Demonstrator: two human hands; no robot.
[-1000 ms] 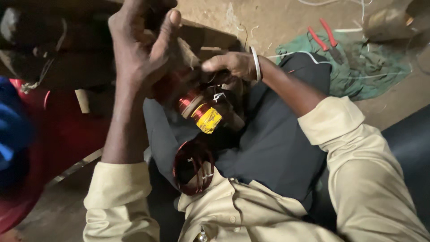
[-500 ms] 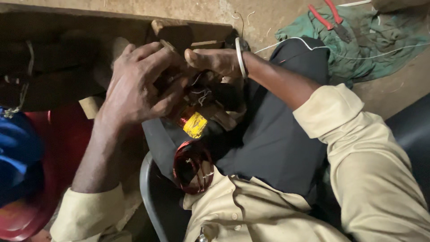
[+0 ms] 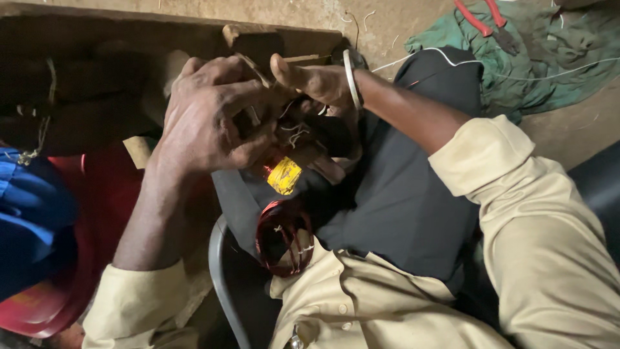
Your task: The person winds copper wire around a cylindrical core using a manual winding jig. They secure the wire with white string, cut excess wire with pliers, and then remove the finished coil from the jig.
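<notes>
Left hand [image 3: 210, 119] and right hand [image 3: 316, 81] meet, fingers curled.

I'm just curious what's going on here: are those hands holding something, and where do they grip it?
Both hands close on a dark part with a yellow label. The left hand wraps its upper end; the right hand pinches at the top. The exact grip is hidden.

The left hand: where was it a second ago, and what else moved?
The left hand was raised with fingers spread; it came down and closed over the dark part with a yellow label, meeting the right hand, which kept its grip there. The red wire coil stayed in the lap, the red-handled pliers on the green cloth.
</notes>
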